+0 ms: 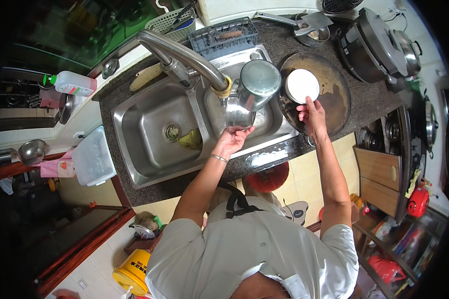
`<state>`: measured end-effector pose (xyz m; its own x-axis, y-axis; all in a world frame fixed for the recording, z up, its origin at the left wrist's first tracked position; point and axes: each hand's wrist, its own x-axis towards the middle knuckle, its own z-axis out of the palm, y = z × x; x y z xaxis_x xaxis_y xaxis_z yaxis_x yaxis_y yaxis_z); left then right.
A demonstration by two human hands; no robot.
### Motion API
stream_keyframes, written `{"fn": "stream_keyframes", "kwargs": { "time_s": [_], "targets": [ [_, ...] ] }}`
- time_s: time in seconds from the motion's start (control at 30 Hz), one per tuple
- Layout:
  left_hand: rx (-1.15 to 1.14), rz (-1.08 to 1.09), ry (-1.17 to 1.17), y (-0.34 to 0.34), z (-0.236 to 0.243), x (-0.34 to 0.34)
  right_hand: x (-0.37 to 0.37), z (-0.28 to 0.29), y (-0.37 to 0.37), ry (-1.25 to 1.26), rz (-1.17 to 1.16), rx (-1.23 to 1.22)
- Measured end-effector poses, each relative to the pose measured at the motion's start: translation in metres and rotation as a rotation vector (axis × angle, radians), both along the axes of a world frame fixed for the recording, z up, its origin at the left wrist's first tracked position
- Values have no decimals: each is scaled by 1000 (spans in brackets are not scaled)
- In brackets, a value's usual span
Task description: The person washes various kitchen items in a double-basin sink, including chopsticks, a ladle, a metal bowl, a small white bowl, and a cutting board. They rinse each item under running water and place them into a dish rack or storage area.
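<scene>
Visibly, a white bowl [302,85] is hanging right of the faucet [197,62], the right hand [312,117] pinching its rim; the left hand [232,142] is gripping a shiny cup [240,118], fingers closed, beside the faucet; one-edged pinching could be inviting a slip.

A small round dish [303,85] shows plain white against a wide pan [336,112] mottled brown and black; a round-topped container [260,78] is grey-green, a cup [240,117] silvery; the faucet [194,57] gleams silver with a yellow band [223,88]; the sink [152,132] is silver, the cloth [190,140] yellow-green; the counter [376,99] is dark and speckled; a white bottle [74,82] wears a green cap [49,79]; a bucket [129,273] is yellow with black print; a shirt [264,244], pale grey.
</scene>
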<state>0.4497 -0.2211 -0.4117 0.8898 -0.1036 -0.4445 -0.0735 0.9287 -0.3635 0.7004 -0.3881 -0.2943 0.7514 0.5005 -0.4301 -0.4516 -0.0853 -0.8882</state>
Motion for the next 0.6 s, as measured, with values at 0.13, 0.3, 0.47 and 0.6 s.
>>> {"fn": "stream_keyframes", "kwargs": {
  "time_s": [0.13, 0.3, 0.47, 0.6],
  "targets": [
    [-185, 81, -50, -6, 22, 13, -3, -1, -5, -3, -29, -5],
    [-320, 151, -169, -6, 17, 15, -6, 1, -6, -5, -51, 15],
    [-207, 14, -193, -14, -8, -11, -10, -1, -8, 11, -46, 47],
    [32, 34, -216, -25, -12, -38, -15, -6, -11, 27, -57, 56]
  ]
}}
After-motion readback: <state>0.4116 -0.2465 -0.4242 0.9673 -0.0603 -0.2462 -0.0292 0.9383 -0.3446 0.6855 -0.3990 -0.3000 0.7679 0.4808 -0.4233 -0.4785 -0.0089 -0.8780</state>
